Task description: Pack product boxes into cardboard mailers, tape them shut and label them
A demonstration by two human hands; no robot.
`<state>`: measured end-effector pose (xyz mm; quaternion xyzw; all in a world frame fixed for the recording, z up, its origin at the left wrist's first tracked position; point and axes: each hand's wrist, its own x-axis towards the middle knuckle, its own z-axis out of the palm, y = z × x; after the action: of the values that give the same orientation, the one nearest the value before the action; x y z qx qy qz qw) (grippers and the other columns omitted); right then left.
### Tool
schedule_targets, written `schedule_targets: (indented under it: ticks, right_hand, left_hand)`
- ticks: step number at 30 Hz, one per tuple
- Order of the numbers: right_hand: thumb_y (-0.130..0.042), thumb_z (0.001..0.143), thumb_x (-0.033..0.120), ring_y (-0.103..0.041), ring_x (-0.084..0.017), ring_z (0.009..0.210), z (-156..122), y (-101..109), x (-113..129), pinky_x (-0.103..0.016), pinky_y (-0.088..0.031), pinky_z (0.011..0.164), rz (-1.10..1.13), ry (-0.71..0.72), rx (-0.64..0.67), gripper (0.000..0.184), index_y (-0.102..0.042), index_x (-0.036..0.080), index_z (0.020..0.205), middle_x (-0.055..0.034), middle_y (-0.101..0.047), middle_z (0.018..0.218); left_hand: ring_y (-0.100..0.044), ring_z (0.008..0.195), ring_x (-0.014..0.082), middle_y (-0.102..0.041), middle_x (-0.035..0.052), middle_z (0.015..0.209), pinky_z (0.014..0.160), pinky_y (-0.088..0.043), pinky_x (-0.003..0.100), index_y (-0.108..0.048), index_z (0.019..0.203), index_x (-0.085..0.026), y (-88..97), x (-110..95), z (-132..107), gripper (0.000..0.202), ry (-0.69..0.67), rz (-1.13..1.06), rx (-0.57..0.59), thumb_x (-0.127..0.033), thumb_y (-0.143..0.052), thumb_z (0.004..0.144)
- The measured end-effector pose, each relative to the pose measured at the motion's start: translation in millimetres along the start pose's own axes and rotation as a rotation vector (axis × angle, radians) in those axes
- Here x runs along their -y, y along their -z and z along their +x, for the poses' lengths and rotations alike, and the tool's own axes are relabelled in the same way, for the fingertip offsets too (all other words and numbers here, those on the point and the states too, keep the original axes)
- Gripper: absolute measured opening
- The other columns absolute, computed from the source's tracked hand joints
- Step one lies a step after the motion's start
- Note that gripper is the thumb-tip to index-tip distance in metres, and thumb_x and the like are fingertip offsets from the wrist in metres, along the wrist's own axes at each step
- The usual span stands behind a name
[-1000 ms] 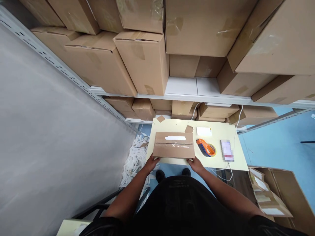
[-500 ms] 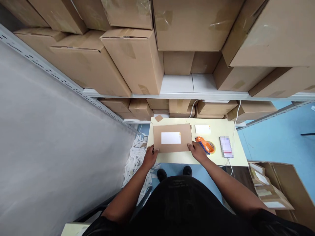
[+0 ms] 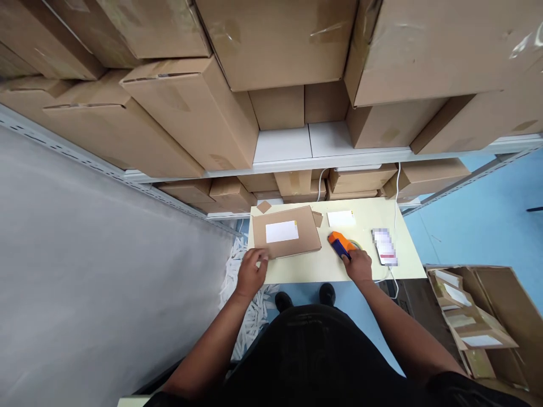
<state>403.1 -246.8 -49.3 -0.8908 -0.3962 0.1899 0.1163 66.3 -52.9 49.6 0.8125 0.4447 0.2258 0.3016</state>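
Note:
A flat cardboard box with a white label lies slightly turned on the cream table. At its front left corner is my left hand, fingers bent and apart, slightly blurred; whether they touch the cardboard is unclear. My right hand is closed around the handle of an orange and blue tape dispenser, to the right of the box. Part of a yellowish tape roll shows behind that hand. Beyond the dispenser lies a white label stack.
A phone with a white cable lies at the table's right. Shelves packed with cardboard boxes rise behind. Paper strips heap on the floor at left. An open carton with labelled parcels stands at right. Small cardboard scraps lie beside the box.
My right hand has let go of the box and taken hold of the tape dispenser, turning it. The box now rests on the table, and my left hand has loosened at its corner. The view has shifted.

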Motion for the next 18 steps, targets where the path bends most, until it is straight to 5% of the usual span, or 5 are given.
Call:
schedule_targets:
  ticks: [4,8,12,18]
  right_hand:
    - [-0.053,0.097,0.053,-0.063,-0.031,0.105,-18,28,-5,-0.042,-0.051,0.090,0.504,0.135,0.030,0.038,-0.071,0.021,0.107,-0.0125,-0.070,0.106]
    - [-0.056,0.098,0.056,-0.064,-0.027,0.100,-47,59,4,-0.039,-0.052,0.089,0.751,0.296,0.160,0.035,-0.070,0.024,0.104,-0.0090,-0.069,0.104]
    - [-0.057,0.097,0.056,-0.064,-0.025,0.092,-65,70,15,-0.035,-0.051,0.082,0.855,0.271,0.219,0.035,-0.069,0.023,0.101,-0.0068,-0.068,0.098]
    - [-0.058,0.091,0.061,-0.049,-0.017,0.063,-71,49,23,-0.029,-0.039,0.060,0.949,-0.010,0.155,0.040,-0.057,0.023,0.079,0.0027,-0.053,0.066]
  left_hand:
    - [-0.065,0.098,0.0214,-0.068,0.0060,0.101,0.091,-0.053,0.036,-0.071,0.101,-0.023,-21.4,-67,20,0.023,-0.108,-0.105,0.280,-0.035,-0.051,0.100]
    - [-0.066,0.099,0.0221,-0.071,0.0069,0.110,0.087,-0.053,0.034,-0.072,0.109,-0.022,-58.2,-115,51,0.029,0.033,-0.251,0.428,-0.041,-0.055,0.096]
    - [-0.065,0.081,0.0195,-0.072,0.0042,0.087,0.074,-0.050,0.031,-0.073,0.090,-0.019,-79.1,-131,68,0.035,0.213,-0.470,0.598,-0.051,-0.059,0.092]
    - [-0.057,0.063,0.0125,-0.068,0.0030,0.075,0.064,-0.048,0.028,-0.072,0.083,-0.015,-98.5,-127,65,0.033,0.449,-0.685,0.691,-0.048,-0.072,0.080]
